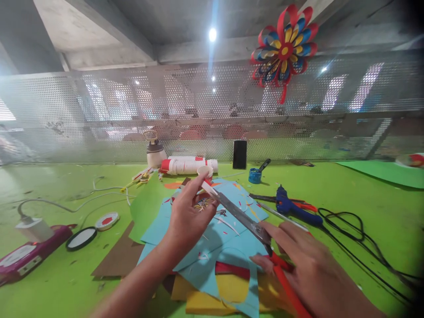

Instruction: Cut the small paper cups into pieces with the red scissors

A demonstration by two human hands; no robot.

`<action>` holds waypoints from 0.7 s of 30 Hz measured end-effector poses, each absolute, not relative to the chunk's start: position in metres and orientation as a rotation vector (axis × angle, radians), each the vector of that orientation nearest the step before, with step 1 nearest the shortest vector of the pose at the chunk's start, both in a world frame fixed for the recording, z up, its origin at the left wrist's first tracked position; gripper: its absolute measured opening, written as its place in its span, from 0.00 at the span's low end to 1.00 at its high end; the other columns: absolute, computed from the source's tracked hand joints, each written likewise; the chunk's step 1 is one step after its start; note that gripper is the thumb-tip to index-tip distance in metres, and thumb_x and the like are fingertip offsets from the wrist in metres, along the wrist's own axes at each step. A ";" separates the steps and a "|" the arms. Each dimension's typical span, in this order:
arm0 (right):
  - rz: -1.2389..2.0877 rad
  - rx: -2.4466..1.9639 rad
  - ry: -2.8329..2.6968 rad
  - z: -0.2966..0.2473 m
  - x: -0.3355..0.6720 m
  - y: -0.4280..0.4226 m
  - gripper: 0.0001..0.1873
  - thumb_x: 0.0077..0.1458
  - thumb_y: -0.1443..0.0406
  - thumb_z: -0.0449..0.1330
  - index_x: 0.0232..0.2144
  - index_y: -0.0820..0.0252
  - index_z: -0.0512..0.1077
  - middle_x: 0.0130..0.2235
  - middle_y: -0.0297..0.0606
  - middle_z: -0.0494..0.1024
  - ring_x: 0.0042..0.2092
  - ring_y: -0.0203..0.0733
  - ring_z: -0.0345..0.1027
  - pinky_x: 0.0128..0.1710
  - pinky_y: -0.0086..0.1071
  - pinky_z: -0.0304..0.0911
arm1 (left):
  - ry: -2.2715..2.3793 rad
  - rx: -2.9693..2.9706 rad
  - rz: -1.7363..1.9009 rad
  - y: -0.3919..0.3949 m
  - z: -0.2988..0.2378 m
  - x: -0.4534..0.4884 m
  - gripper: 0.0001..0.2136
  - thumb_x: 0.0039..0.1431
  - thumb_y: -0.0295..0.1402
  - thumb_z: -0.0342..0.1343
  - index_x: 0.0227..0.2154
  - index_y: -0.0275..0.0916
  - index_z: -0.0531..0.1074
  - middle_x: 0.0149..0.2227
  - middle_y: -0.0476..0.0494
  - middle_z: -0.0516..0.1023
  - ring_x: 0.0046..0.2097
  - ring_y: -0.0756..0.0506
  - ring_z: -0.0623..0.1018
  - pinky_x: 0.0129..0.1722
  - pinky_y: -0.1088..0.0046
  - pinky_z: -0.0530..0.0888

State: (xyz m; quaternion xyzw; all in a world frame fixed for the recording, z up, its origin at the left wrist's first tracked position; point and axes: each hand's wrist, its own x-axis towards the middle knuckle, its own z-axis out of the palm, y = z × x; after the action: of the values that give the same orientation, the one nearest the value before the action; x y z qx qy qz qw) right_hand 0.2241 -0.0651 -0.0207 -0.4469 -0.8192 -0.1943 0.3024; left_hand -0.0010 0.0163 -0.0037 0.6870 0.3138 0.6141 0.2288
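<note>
Through the head view, I see the left hand (187,216) pinching a short white strip (208,188) above the table's (82,185) middle; the right hand (298,251) grips the scissors (240,216), blades meeting the strip. I judge the fingertips (212,206) dangerously near: a slip could nick them, or a twisting strip could cut crooked.
</note>
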 end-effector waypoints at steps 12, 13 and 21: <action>-0.410 -1.171 -2.197 -0.016 0.227 -0.066 0.23 0.66 0.53 0.49 0.49 0.66 0.69 0.33 0.45 0.75 0.34 0.51 0.72 0.30 0.46 0.73 | 0.806 2.004 1.551 0.015 -0.002 -0.008 0.27 0.54 0.26 0.60 0.59 0.37 0.66 0.55 0.35 0.74 0.44 0.44 0.81 0.48 0.67 0.80; -0.411 -1.168 -2.193 -0.016 0.227 -0.066 0.23 0.65 0.53 0.49 0.48 0.66 0.69 0.33 0.45 0.74 0.34 0.51 0.72 0.30 0.46 0.73 | 0.806 1.997 1.548 0.016 -0.002 -0.008 0.27 0.54 0.27 0.60 0.59 0.37 0.66 0.54 0.35 0.74 0.44 0.44 0.82 0.48 0.67 0.80; -0.385 -1.191 -2.220 -0.017 0.227 -0.067 0.24 0.65 0.53 0.50 0.49 0.68 0.70 0.33 0.47 0.74 0.34 0.52 0.72 0.30 0.48 0.73 | 0.824 1.944 1.534 0.017 -0.003 -0.007 0.27 0.54 0.27 0.60 0.58 0.35 0.67 0.53 0.35 0.76 0.45 0.44 0.82 0.49 0.67 0.80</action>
State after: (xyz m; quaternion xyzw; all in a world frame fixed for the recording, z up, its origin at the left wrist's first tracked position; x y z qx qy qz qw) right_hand 0.2267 -0.0668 -0.0170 -0.4470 -0.8331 -0.1446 0.2921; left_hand -0.0069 0.0166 -0.0026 0.7186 0.3048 0.5671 0.2629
